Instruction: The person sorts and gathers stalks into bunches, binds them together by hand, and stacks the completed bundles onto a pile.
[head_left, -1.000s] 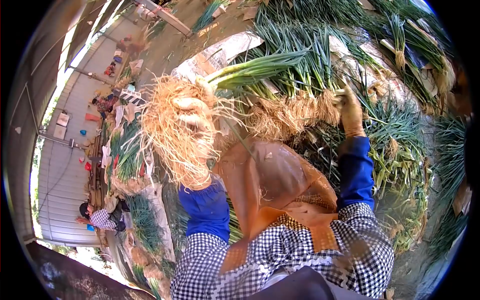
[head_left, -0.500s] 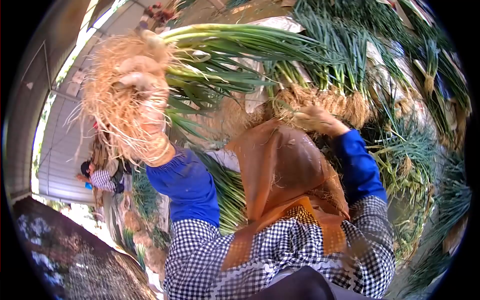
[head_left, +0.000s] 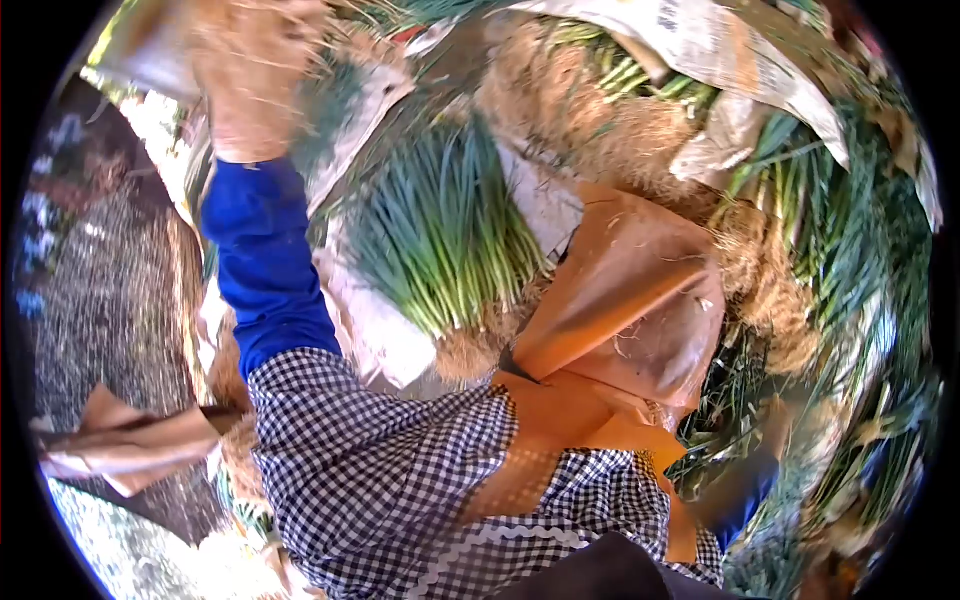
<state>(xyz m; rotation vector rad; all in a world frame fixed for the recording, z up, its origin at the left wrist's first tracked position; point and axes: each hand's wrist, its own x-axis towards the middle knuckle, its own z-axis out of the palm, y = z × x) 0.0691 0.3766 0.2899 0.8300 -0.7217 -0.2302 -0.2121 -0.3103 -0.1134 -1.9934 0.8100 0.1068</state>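
My left hand [head_left: 255, 115] is raised at the top left, blurred and partly cut off by the frame edge. Pale stringy roots [head_left: 270, 35] of a bunch of green onions surround it, and the hand is closed on that bunch; its leaves are hard to make out. Low at the right, a bit of my right blue sleeve [head_left: 752, 500] shows. A tan smear [head_left: 782, 425] just above it may be my right hand, but its fingers cannot be made out. Nearest the middle, a fanned pile of green onions [head_left: 450, 240] lies with its roots downward in view.
An orange-brown apron [head_left: 640, 300] spreads before my body. More root bundles [head_left: 580, 110] lie beyond it, beside a printed sack [head_left: 700, 40]. Green onions [head_left: 870, 220] run down the right side. At the left are dark mesh [head_left: 120, 290] and a brown sheet [head_left: 140, 440].
The view has swung left and down. My left hand has carried the bunch to the top left edge. My right hand has moved off the root bundles to the lower right.
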